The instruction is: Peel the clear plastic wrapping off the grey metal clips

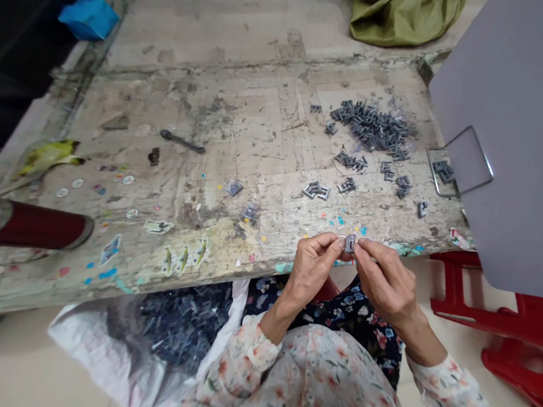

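Note:
Between the fingertips of both my hands, over the table's front edge, is a small grey plastic piece [350, 243]. My left hand [311, 263] pinches it from the left and my right hand [385, 278] from the right. Beyond them on the table lies a heap of similar small grey pieces [373, 125], with a few loose clusters [316, 190] nearer to me. Two pieces with clear plastic, one [250, 212] and another [235, 188], rest left of my hands.
Below the table edge, a white sack [97, 353] holds many dark clear-wrapped pieces. A dark red flask [36, 226] lies at the left, near a banana peel [50, 155] and a dark tool [182, 140]. A grey panel [514, 142] and red stools [477, 297] are at the right.

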{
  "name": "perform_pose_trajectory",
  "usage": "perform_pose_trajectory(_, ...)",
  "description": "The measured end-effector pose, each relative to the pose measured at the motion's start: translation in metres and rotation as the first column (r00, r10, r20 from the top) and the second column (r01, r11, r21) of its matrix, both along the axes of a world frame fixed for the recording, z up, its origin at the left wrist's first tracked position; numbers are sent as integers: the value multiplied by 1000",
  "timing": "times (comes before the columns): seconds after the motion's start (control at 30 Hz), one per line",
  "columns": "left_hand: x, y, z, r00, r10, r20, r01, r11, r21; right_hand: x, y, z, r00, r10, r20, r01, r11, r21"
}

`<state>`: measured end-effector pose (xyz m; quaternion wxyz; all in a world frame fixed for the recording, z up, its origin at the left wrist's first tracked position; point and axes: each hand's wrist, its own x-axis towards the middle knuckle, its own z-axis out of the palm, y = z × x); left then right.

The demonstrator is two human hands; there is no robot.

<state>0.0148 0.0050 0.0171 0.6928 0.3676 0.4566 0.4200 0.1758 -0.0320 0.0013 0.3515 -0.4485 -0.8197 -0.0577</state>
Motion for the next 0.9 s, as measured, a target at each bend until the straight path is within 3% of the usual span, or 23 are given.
perform_pose_trajectory(0.13, -6, 5, 2, 996, -58, -69, 67, 987, 148, -4, 3, 7, 999, -17, -34, 15, 999, -45)
perform_pose_trajectory(0.43, -22, 15, 2, 934, -251, -255, 325, 893, 312, -5, 0, 21, 998, 27, -60, -45, 945, -324)
perform_pose_trajectory(0.73, -28, 18, -2, 914, -281, -292, 392, 797, 460, -1, 0, 26, 987, 97, -127, -139, 918, -373)
perform_pose_trajectory(0.9, -28, 17, -2, 911, -255, -324, 395, 764, 510, -1, 0, 25, 991, 101, -87, -124, 937, -325)
